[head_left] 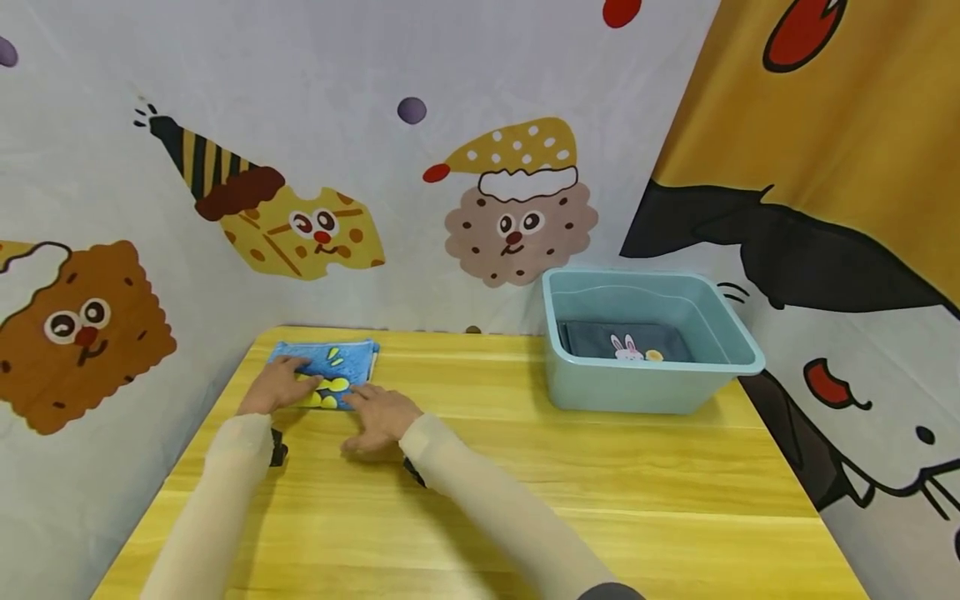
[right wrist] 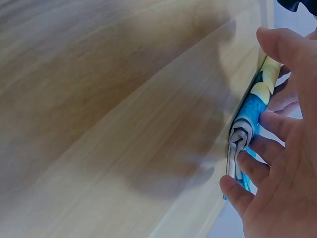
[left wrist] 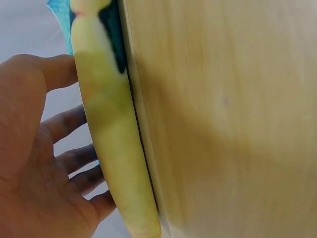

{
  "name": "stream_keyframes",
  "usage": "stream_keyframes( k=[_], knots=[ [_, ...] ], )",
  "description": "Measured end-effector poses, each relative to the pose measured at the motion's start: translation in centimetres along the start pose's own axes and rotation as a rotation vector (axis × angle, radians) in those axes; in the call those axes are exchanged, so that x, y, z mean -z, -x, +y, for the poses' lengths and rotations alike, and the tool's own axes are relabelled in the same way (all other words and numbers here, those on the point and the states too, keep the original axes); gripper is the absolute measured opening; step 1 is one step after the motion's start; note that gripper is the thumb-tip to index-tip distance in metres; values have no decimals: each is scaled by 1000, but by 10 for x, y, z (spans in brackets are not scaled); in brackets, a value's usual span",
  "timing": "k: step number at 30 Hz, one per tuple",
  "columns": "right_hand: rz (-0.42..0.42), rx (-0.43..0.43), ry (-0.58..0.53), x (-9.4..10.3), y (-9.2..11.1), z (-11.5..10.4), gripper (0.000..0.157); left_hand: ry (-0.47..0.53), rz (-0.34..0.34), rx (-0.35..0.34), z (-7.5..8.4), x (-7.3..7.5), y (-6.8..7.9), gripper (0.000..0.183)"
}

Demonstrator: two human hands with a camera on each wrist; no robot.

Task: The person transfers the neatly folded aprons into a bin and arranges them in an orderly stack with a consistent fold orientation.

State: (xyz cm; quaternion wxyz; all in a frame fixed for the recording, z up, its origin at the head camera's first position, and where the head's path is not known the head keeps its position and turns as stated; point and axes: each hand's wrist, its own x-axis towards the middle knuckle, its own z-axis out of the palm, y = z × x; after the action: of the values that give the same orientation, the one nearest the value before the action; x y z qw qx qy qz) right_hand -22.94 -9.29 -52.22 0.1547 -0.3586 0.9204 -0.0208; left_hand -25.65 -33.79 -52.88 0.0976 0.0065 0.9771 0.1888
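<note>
A folded blue cloth (head_left: 318,358) with a yellow pattern lies flat at the far left of the wooden table. On its left part rests my left hand (head_left: 277,386), fingers extended over the top. My right hand (head_left: 382,415) touches the near right corner with its fingertips, thumb held apart and toward me. Seen from the left wrist, the cloth (left wrist: 111,144) shows a smooth yellow folded edge with the fingertips on it. In the right wrist view, stacked layers show at the end of the cloth (right wrist: 241,136), beside the spread fingers.
A light blue plastic tub (head_left: 622,387) stands at the back right of the table (head_left: 480,517). Inside it lies a dark grey folded cloth (head_left: 585,340) with a rabbit print. A cartoon-printed curtain (head_left: 337,67) hangs behind the table and along its sides.
</note>
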Motion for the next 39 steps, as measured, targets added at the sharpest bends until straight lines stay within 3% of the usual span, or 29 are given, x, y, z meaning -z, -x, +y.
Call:
stream_keyframes(
  k=[9, 19, 39],
  knots=[
    [13, 37, -5, -2, 13, 8, 87, -33, 45, -19, 14, -12, 4, 70],
    [37, 68, -17, -3, 37, 19, 88, 18, 71, 15, 39, -27, 16, 67],
    [70, 88, -45, -12, 68, 48, 89, -11, 162, 30, 80, -50, 34, 63]
  ],
)
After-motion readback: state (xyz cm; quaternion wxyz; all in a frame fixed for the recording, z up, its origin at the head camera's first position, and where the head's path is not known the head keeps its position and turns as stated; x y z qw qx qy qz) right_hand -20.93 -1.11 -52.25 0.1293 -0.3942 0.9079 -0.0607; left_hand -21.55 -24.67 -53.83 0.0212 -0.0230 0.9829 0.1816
